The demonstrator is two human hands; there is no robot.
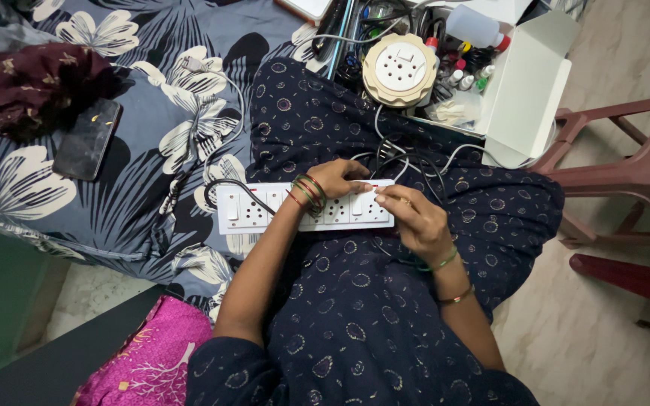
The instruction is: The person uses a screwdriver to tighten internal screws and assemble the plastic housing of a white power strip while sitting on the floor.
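The white power strip (pixel 306 208) lies across your lap at the centre of the frame, a long rigid plastic bar with sockets and switches along its face. It looks light and stiff, with smooth sides that could slide on the fabric, so I would grip it by the long edges rather than the switch face. Your left hand (pixel 338 179) is curled over its upper edge, fingers bent down onto the top face near the middle. Your right hand (pixel 415 218) is half closed over the right end, fingertips pinching at a switch or socket there; what they hold, if anything, I cannot tell. Black and white cables (pixel 408 162) trail from the strip toward the upper part of the frame, where a round cream extension reel (pixel 399 69) sits in an open white box (pixel 524 98). A dark phone (pixel 88 139) lies on the floral bed (pixel 152 98) at left.
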